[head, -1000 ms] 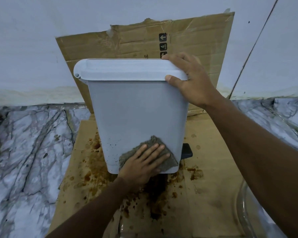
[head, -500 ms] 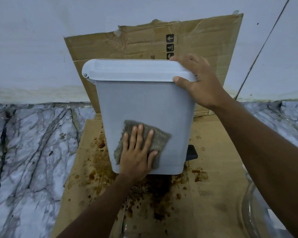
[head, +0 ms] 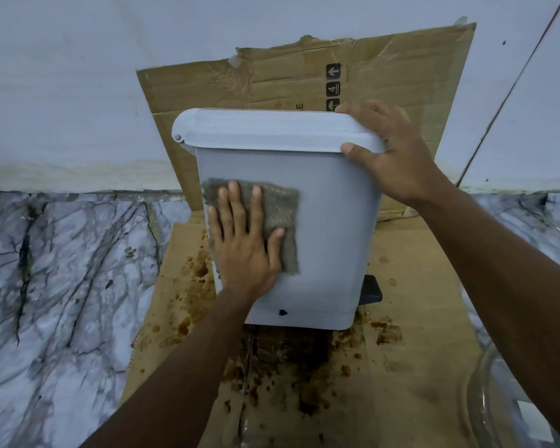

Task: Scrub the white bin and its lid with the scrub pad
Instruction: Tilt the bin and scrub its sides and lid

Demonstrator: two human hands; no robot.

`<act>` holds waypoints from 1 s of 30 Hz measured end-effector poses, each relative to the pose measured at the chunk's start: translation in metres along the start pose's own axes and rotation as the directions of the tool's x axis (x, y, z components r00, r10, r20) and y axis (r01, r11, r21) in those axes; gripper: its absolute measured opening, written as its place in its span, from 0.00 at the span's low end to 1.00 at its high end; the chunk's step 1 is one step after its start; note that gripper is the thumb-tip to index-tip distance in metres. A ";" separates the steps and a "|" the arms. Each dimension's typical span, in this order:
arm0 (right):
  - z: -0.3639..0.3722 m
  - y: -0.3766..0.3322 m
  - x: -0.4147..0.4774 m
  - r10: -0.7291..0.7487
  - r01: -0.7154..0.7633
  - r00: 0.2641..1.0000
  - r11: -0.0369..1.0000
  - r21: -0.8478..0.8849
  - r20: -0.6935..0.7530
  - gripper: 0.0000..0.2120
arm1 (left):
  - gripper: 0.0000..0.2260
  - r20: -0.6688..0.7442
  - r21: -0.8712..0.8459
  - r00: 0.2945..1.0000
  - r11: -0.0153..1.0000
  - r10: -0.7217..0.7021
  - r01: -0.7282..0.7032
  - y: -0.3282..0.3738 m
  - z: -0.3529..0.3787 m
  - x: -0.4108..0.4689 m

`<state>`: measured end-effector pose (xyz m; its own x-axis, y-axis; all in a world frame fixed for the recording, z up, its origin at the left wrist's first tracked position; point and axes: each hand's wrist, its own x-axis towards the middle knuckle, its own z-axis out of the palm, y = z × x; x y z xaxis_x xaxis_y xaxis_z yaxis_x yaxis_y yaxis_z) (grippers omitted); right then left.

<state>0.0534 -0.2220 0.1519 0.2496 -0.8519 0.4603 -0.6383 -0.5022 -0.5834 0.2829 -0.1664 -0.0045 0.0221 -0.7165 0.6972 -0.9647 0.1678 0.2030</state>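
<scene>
White bin (head: 330,227): upright on stained cardboard sheet (head: 411,367), lid (head: 272,130) closed on top, black pedal (head: 372,291) at lower right side, small dark mark near bottom edge of front wall.

Scrub pad (head: 285,208): grey-green, flat against upper left part of bin's front wall, below lid rim, partly covered by left hand.

Left hand (head: 243,250): palm pressed flat on pad, fingers (head: 235,202) spread and pointing up, thumb (head: 274,244) out to the right on pad; open and flat, pinning pad to wall, not curled round it.

Right hand (head: 392,156): wrapped over right end of lid, fingers across top edge, thumb on front rim; closed grip on lid and bin's upper corner.

Cardboard sheet: flat under bin, brown splatter and dark wet patch in front of and beside bin's base.

Cardboard panel (head: 385,59): upright behind bin, leaning on white wall (head: 78,76), printed arrow and handling marks near right hand.

Marble floor (head: 62,302): grey-veined, either side of sheet.

Clear glass bowl (head: 498,409): partial, lower right corner, near right forearm.
</scene>
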 end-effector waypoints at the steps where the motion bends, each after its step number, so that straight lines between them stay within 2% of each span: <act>1: 0.000 -0.001 0.000 0.001 -0.001 1.000 1.000 -0.003 0.004 0.24 | 0.31 -0.040 -0.026 0.997 0.998 -0.061 0.060 0.001 -0.003 0.011; 5: 0.001 -0.001 -0.001 -0.004 0.004 1.000 1.000 -0.013 0.005 0.24 | 0.31 -0.094 -0.136 0.964 0.962 -0.250 0.236 0.005 0.001 -0.007; 10: 0.001 -0.002 -0.002 -0.002 0.003 1.000 1.000 -0.012 0.008 0.24 | 0.33 0.047 -0.190 0.872 0.852 -0.488 0.488 0.018 0.015 -0.085; 14: 0.000 -0.001 -0.002 0.003 -0.003 1.000 1.000 -0.021 0.001 0.24 | 0.34 0.097 -0.173 0.767 0.748 -0.634 0.640 0.042 0.018 -0.090; 16: 0.000 -0.001 -0.001 0.007 -0.007 1.000 1.000 -0.015 -0.003 0.24 | 0.34 0.083 -0.154 0.802 0.787 -0.592 0.597 0.052 0.016 -0.073; 20: 0.001 -0.002 0.000 0.008 -0.008 1.000 1.000 -0.003 -0.004 0.25 | 0.33 0.021 -0.108 0.939 0.933 -0.343 0.343 0.052 0.010 -0.022; 22: 0.001 -0.002 0.000 0.004 -0.004 1.000 1.000 -0.007 -0.002 0.25 | 0.32 -0.028 -0.113 0.950 0.945 -0.311 0.306 0.048 0.008 -0.002; 23: 0.001 -0.002 0.000 0.002 -0.002 1.000 1.000 -0.009 0.000 0.25 | 0.32 -0.049 -0.133 0.938 0.933 -0.343 0.334 0.047 0.008 0.003; 25: 0.001 -0.003 0.001 0.005 -0.005 1.000 1.000 -0.010 0.001 0.25 | 0.32 -0.051 -0.210 0.862 0.849 -0.505 0.485 0.049 0.011 -0.006; 28: 0.001 -0.003 -0.001 0.011 -0.011 1.000 1.000 -0.006 -0.001 0.24 | 0.37 0.042 -0.328 0.613 0.568 -0.789 0.755 0.062 0.018 -0.044; 30: 0.001 -0.004 -0.004 0.002 -0.002 1.000 1.000 -0.003 -0.003 0.24 | 0.40 0.139 -0.368 0.475 0.400 -0.869 0.839 0.068 0.022 -0.068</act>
<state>0.0553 -0.2172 0.1521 0.2462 -0.8527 0.4607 -0.6407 -0.4998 -0.5828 0.2099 -0.1217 -0.0533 0.8123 -0.5802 0.0592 -0.2706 -0.2851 0.9195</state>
